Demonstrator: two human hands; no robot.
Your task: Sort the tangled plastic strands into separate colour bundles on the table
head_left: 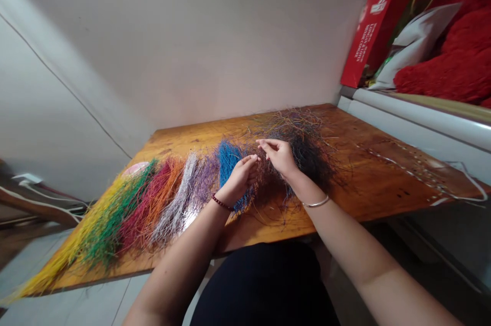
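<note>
Over the near middle of the wooden table, my left hand [245,172] is closed in a pinch beside the blue strands [228,158]. My right hand [280,155] is also pinched, slightly higher and to the right, in front of a dark pile of tangled strands [310,157]. Whatever lies between the fingertips of either hand is too fine to make out. Left of the hands, bundles of thin strands lie side by side: purple [206,179], silver-white [176,218], orange [165,190], crimson [138,213], green [111,226] and yellow [86,221].
Mixed-colour loose strands [297,120] spread at the table's back. On the table [368,183] at right lie small scattered bits and a white cord [466,178]. A red box [378,29] and red fluffy fabric [456,55] rest on a ledge. The wall rises behind.
</note>
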